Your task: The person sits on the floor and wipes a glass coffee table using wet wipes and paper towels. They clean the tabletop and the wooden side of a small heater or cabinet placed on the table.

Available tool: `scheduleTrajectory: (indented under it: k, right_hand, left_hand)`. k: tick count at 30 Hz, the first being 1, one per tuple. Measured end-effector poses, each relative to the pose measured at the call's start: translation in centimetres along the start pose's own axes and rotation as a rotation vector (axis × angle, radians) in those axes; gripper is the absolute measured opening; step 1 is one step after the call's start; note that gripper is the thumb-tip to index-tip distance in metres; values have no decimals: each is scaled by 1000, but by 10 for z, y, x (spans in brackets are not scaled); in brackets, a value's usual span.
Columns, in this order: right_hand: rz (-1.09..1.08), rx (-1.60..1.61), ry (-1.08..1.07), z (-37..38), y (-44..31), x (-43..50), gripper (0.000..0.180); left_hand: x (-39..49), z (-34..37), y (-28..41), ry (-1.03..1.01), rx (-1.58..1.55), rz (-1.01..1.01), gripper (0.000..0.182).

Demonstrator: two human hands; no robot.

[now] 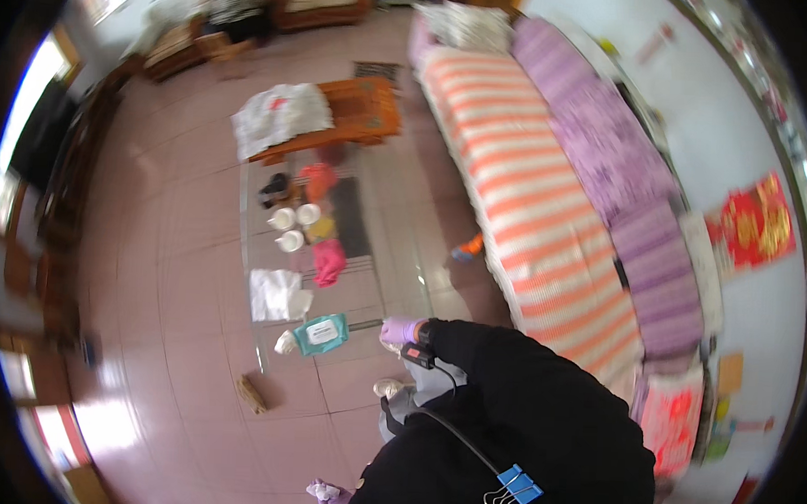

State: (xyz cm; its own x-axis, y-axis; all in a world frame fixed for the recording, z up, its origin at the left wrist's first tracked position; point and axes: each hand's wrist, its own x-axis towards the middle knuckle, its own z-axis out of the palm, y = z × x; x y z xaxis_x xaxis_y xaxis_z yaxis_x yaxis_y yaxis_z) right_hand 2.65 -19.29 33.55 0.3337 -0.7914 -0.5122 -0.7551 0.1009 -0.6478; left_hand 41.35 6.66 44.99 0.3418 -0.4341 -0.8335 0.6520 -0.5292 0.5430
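Note:
My left hand, in a purple glove at the lower edge, holds a crumpled white wad. My right hand, also gloved in purple, is by the near right part of a glass-topped table; blur hides whether it grips anything. A teal pack of wipes lies on the glass to its left, with a small white crumpled piece beside it. Farther along are a white cloth or paper, several white cups, a pink cloth-like item and an orange-red item.
A sofa with an orange-and-white striped cover runs along the right. Beyond the glass stands a wooden table partly under a white cloth. A brown object lies on the tiled floor. A person sits at the far left.

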Motion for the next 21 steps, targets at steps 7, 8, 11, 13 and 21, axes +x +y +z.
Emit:
scheduleTrajectory:
  k: [7, 8, 11, 13, 21]
  right_hand:
    - [324, -265, 131, 22, 179, -156, 22]
    - [429, -240, 241, 40, 192, -185, 22]
    - [931, 101, 205, 108, 198, -266, 19]
    - [856, 93, 47, 156, 176, -305, 23]
    - [665, 509, -46, 293, 14, -263, 30]
  left_hand:
    - [34, 163, 76, -257, 775, 400, 46]
    - [39, 191, 80, -311, 895, 485, 47]
    - [42, 257, 84, -486, 1173, 650, 47]
    - [41, 284, 83, -588, 1301, 696, 48]
    - [71, 296, 84, -904, 1411, 470, 53]
